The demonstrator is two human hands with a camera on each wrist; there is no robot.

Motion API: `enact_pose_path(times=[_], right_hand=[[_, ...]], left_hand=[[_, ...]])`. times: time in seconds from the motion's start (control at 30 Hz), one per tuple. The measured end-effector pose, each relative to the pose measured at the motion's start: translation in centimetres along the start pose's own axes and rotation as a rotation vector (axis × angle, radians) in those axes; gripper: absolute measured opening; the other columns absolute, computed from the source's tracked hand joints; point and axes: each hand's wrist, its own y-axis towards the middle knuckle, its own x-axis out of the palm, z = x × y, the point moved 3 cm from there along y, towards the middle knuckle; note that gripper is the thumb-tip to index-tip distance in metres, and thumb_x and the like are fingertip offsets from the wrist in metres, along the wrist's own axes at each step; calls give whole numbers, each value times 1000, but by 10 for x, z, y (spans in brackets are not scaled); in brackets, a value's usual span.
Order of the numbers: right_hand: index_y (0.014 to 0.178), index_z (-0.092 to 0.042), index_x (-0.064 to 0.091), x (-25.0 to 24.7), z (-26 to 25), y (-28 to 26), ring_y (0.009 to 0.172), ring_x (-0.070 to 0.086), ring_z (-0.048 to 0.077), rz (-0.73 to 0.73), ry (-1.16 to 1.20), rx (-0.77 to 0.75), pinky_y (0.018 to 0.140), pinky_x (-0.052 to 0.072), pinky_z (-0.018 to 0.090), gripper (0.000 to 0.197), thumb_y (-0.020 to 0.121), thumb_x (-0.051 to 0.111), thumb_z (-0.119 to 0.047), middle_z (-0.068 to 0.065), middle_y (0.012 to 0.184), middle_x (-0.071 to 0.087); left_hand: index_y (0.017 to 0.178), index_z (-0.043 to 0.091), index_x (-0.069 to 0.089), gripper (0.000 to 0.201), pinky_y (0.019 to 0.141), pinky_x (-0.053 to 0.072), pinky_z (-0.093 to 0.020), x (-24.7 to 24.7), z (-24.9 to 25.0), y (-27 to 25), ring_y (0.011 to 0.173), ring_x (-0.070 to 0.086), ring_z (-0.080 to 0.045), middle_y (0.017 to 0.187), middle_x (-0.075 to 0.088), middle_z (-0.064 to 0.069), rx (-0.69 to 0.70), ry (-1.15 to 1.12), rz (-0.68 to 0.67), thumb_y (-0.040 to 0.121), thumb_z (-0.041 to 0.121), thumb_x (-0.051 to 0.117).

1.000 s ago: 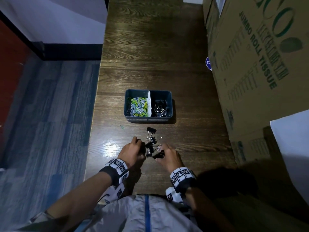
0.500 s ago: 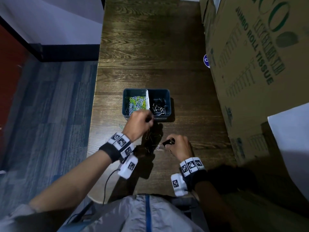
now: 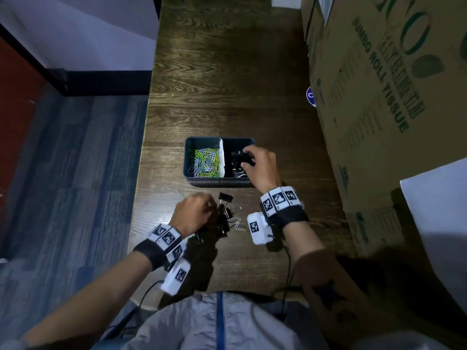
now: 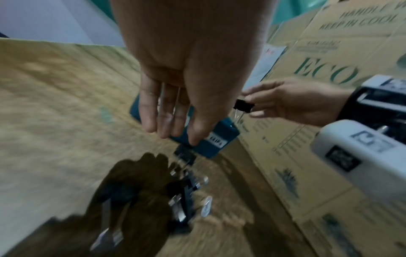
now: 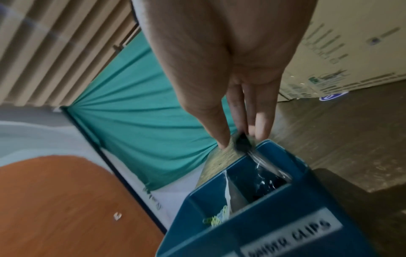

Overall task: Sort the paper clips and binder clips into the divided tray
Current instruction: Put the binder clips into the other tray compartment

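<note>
The blue divided tray (image 3: 189, 157) stands mid-table, with coloured paper clips (image 3: 206, 162) in its left half and black binder clips (image 3: 236, 170) in its right half. My right hand (image 3: 246, 157) hovers over the right half and pinches a black binder clip (image 5: 241, 140) between thumb and fingers, just above the rim. A heap of loose binder clips (image 3: 226, 215) lies on the table in front of the tray. Directly above that heap is my left hand (image 4: 173, 128), fingers hanging straight and holding nothing. One silver paper clip (image 3: 237, 224) lies beside the heap.
Tall cardboard boxes (image 3: 379, 97) wall off the table's right side. The table's left edge (image 3: 141, 198) drops to a blue carpet. A small green paper clip (image 3: 180, 192) lies left of the tray's front. A white sheet (image 3: 434, 210) leans at the right.
My right hand lifted a binder clip from the heap and carried it over the tray's right half. My left hand came back from the tray to the heap, now without a clip.
</note>
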Motion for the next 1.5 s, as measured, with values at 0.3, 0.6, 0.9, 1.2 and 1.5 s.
enact_pose_path(times=[0.3,0.6,0.9,1.2,1.5], right_hand=[[120,-14,67,65,26,-64,93,68,20,-272,-156,-50,77,58,28,28,93,65,-8,8,118,67],[144,-22,43,123,47,-89,135,37,34,-577,-450,14,107,40,48,71,83,75,-39,13,153,26],[129,-20,53,140,37,-98,113,51,37,-489,-427,-75,92,51,47,52,82,73,-11,15,134,38],[94,-17,65,120,39,-90,104,61,33,-465,-314,20,83,49,38,16,87,61,-3,10,117,58],[81,-18,66,49,37,-60,81,58,9,-297,-29,69,68,44,25,18,79,80,-7,-5,92,60]], left_hand=[[138,29,32,72,77,54,-40,56,-31,-42,111,48,-25,126,38,-5,-92,212,-231,79,37,72],[117,14,53,31,65,41,-27,64,-23,-51,85,60,-24,110,49,-5,-49,166,-156,88,24,62],[106,22,59,31,68,48,-31,32,-28,-49,82,60,-21,100,54,4,-223,130,-72,80,37,63],[97,17,62,21,57,40,-19,-56,47,40,77,57,-14,99,61,2,-26,-18,309,84,33,67],[108,18,64,26,80,53,-38,-65,66,96,95,62,-21,107,65,-2,-27,-99,280,86,30,70]])
